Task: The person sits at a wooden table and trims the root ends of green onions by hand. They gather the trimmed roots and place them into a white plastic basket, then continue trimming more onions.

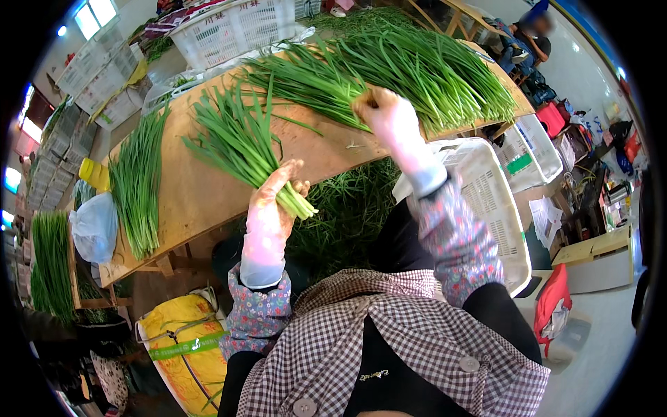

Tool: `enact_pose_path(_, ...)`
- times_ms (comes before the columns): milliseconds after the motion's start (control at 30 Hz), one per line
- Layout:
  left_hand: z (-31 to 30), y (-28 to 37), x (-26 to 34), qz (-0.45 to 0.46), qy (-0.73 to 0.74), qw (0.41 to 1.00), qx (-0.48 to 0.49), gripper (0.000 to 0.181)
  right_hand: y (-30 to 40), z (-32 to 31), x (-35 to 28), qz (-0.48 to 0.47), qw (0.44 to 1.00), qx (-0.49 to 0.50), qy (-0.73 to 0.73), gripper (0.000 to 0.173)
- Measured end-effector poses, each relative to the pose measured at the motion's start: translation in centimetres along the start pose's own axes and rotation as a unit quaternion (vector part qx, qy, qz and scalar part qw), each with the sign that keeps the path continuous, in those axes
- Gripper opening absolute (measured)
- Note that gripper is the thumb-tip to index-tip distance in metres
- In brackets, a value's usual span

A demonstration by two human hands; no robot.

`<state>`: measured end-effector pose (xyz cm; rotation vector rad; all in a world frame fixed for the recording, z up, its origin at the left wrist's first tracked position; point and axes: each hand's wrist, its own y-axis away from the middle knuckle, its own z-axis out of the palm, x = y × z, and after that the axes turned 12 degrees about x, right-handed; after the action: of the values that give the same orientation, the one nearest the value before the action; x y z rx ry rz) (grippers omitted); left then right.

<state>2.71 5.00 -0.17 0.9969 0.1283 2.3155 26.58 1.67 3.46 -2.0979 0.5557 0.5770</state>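
My left hand [276, 195] is wrapped around the lower stems of a bunch of garlic chives [237, 138]. The leaves fan away from me over the wooden table [203, 203], while the pale cut ends stick out below my fist. My right hand [380, 104], with curled fingers, is at the stem ends of a loose heap of garlic chives [312, 83]; whether it pinches any stems is hidden. A larger pile of garlic chives [432, 73] spreads to its right. Another bunch of garlic chives [138, 182] lies at the table's left end.
A white plastic crate [484, 193] stands by my right leg, and another white crate [234, 31] is behind the table. A pale plastic bag [94, 227] hangs at the left edge near a yellow container [95, 174]. Leaf scraps [338, 229] cover the floor below. A person [526, 41] sits far right.
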Motion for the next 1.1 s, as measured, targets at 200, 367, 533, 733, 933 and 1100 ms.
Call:
enact_pose_path(200,-0.6,-2.0,-3.6,0.047,-0.075,0.996,0.014,0.026,11.7,-0.5,-1.7,0.089,0.972,0.011,-0.217,0.019)
enact_pose_path(367,0.0,-2.5,-3.2,0.054,-0.089,0.994,0.033,0.022,12.3,-1.5,-2.3,0.223,0.908,-0.087,-0.345,0.021)
enact_pose_path(533,-0.2,-2.0,-3.0,0.072,-0.087,0.993,0.016,0.023,10.3,-1.9,-3.4,0.381,0.783,-0.237,-0.431,0.021)
enact_pose_path(733,-1.5,-2.0,-1.8,0.023,-0.088,0.995,-0.051,0.022,11.7,-2.0,-4.7,0.396,0.801,-0.186,-0.409,0.017)
enact_pose_path(933,-1.2,-2.1,-0.9,0.059,-0.037,0.997,-0.021,0.021,15.2,-6.8,-1.2,0.216,0.833,-0.438,-0.261,0.019)
enact_pose_path(1100,-0.7,-1.7,-1.6,0.106,-0.101,0.988,0.037,0.021,15.1,-5.5,-0.5,0.062,0.979,-0.157,-0.118,0.039)
